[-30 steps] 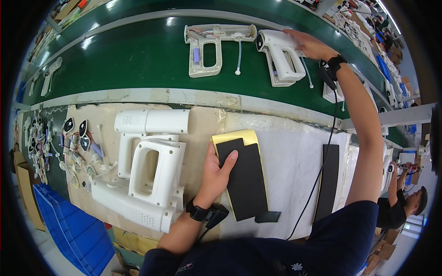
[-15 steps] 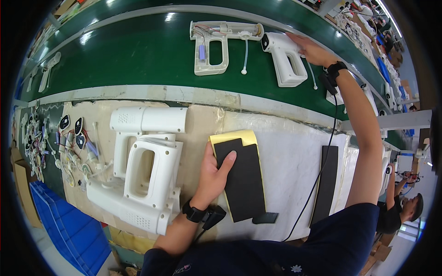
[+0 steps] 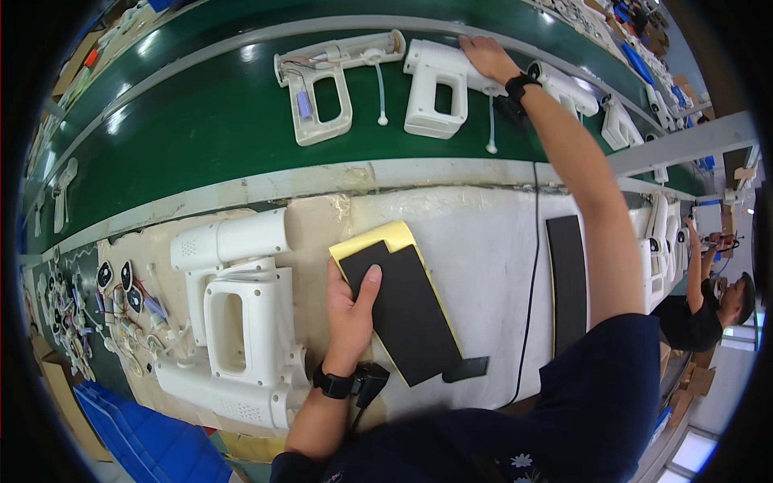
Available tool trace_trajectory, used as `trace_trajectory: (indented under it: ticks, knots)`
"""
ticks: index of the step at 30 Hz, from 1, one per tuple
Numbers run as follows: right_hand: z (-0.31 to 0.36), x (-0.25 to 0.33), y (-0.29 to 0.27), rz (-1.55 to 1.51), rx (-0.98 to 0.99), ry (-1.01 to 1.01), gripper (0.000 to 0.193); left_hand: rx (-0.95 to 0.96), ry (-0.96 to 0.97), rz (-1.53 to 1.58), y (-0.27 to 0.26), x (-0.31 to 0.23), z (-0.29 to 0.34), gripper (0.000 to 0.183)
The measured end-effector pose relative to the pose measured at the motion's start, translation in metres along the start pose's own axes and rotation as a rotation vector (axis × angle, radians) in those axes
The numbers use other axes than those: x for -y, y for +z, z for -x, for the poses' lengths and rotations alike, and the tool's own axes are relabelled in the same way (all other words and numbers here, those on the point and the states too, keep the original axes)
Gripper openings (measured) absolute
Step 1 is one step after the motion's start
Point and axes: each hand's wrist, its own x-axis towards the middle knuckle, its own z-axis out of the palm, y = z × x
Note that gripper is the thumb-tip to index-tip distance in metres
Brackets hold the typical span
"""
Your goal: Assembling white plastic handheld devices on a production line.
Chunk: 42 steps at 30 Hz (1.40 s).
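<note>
- I have my left hand [image 3: 351, 312] clamped on a yellow-backed black sheet [image 3: 407, 324] at six o'clock.
- My right hand [image 3: 489, 61] lies against a white gun-shaped housing [image 3: 441, 63] at one o'clock; its closure I cannot tell.

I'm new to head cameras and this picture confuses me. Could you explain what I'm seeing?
There is no machine arm: these are a person's bare hands, seen from a camera worn on their head, looking down. Its wide fisheye lens bends straight edges.

The left hand holds a black sheet with yellow backing. The right hand reaches to a white pistol-shaped housing on the green surface; whether it grips is unclear. Beside that lies an open housing with wires inside.

On the nearer worktable are more white housings, loose parts and a black strip.
</note>
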Motion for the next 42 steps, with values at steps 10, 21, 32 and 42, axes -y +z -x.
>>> trace_trajectory:
  ticks: [10,21,32,42]
  knots:
    - [0.002,-0.037,0.03,0.135,-0.112,-0.122,0.031,-0.01,-0.049,0.049,0.0,-0.004,0.002,0.04]
    - [0.043,0.032,0.002,-0.236,-0.255,0.597,0.053,0.066,0.027,-0.034,-0.01,-0.018,0.009,0.041]
    - [0.1,0.191,-0.07,-0.336,-0.059,-0.317,0.029,0.12,0.06,0.019,-0.008,-0.007,0.003,0.029]
    - [0.039,0.289,-0.023,-0.339,-0.126,0.012,0.04,0.138,0.11,0.013,0.0,-0.004,0.003,0.026]
